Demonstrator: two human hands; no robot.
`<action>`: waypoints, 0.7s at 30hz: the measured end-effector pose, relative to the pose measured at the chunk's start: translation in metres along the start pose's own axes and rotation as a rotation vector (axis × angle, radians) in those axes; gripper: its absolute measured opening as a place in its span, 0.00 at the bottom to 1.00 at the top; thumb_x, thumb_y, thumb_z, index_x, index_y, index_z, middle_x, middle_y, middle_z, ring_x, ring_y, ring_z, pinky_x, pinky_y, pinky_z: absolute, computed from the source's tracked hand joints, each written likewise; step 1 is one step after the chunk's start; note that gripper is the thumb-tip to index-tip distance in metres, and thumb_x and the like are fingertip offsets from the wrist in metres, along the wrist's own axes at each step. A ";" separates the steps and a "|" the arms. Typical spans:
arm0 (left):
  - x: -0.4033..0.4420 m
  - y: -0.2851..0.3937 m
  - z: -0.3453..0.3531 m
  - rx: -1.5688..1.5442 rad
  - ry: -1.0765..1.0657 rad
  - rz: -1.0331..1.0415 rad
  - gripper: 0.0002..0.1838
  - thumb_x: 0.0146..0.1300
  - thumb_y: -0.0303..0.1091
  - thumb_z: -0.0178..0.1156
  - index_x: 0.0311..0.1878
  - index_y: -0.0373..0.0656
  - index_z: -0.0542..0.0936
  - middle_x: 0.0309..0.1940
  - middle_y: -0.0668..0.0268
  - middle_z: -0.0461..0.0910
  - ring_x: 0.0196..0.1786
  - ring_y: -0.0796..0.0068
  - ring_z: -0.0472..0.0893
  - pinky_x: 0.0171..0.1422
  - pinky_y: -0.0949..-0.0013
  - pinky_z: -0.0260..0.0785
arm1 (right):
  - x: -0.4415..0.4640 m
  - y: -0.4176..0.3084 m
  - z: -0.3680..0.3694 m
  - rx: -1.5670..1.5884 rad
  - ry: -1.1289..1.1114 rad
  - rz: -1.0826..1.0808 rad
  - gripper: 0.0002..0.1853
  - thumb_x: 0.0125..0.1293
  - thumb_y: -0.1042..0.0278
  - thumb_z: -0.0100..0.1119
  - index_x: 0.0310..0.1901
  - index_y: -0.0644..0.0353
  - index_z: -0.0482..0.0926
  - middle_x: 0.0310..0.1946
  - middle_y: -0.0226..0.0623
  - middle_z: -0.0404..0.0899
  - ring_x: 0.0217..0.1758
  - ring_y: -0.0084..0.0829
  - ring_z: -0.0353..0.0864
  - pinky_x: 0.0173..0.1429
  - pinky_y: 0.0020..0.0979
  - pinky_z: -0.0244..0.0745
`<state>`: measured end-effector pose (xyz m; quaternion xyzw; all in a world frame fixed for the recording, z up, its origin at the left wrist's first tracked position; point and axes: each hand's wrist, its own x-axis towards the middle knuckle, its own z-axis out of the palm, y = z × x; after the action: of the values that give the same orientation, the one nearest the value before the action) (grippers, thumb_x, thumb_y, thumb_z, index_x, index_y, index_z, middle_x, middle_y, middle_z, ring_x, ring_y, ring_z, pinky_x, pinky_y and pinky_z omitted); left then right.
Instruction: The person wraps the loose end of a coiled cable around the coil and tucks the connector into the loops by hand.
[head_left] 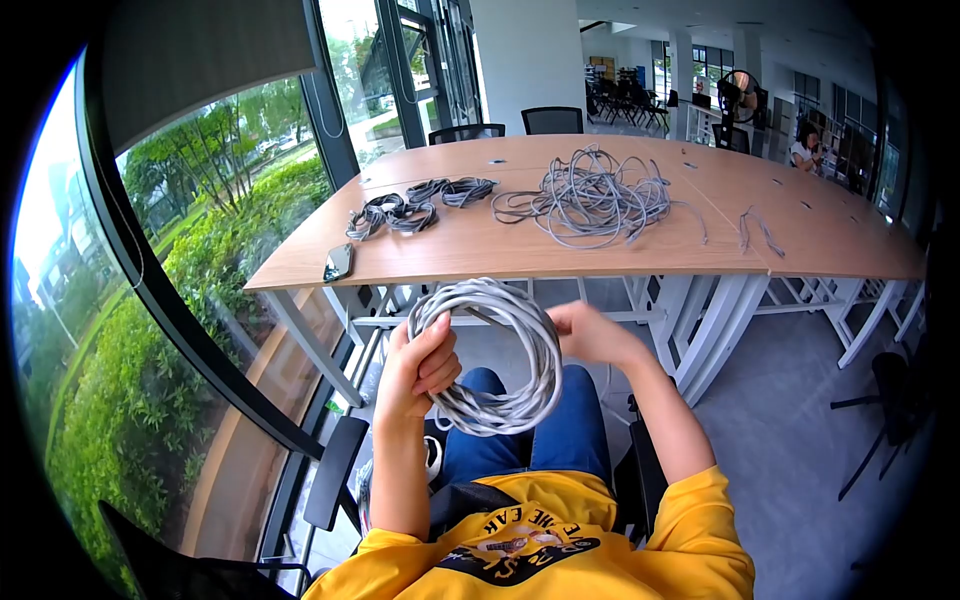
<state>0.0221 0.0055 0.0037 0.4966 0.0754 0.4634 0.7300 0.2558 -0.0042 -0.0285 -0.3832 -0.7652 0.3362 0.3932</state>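
A thick coil of grey cable (545,375) is held up in front of my lap, its loops forming a ring. My left hand (425,365) is closed around the left side of the coil, with the thumb over the strands. At the coil's right edge, my right hand (590,333) has its fingers curled in against the cable. Its fingertips are partly hidden behind the loops. A thin strand hangs below that hand.
Ahead stands a wooden table (450,260) bearing a tangled heap of grey cable (600,200), several dark cable bundles (400,212), a phone (339,263) and a short cable piece (760,232). Windows line the left. Another person (805,150) sits far right. Chair armrests flank me.
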 end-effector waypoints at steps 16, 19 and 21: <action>-0.002 0.002 -0.021 -0.556 -0.293 0.053 0.21 0.70 0.39 0.36 0.52 0.30 0.67 0.08 0.79 0.54 0.06 0.91 0.53 0.10 0.84 0.48 | 0.003 0.018 -0.018 -0.561 0.315 0.608 0.35 0.61 0.37 0.40 0.23 0.69 0.76 0.15 0.44 0.74 0.20 0.36 0.77 0.28 0.33 0.72; -0.001 -0.003 -0.024 -0.513 -0.220 0.003 0.19 0.70 0.39 0.37 0.51 0.31 0.68 0.08 0.80 0.53 0.05 0.91 0.52 0.10 0.84 0.47 | 0.004 0.002 -0.029 0.192 0.317 0.553 0.41 0.61 0.31 0.32 0.24 0.69 0.76 0.14 0.43 0.74 0.17 0.29 0.76 0.24 0.25 0.72; 0.001 -0.010 -0.020 -0.430 -0.177 -0.037 0.18 0.70 0.39 0.37 0.50 0.32 0.68 0.09 0.79 0.54 0.05 0.91 0.52 0.10 0.84 0.47 | 0.005 -0.003 -0.027 0.557 0.403 0.323 0.39 0.62 0.32 0.31 0.26 0.68 0.76 0.13 0.40 0.74 0.13 0.26 0.72 0.21 0.22 0.68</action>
<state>0.0169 0.0187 -0.0136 0.3668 -0.0801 0.4101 0.8312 0.2759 0.0048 -0.0120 -0.4359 -0.4815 0.5069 0.5667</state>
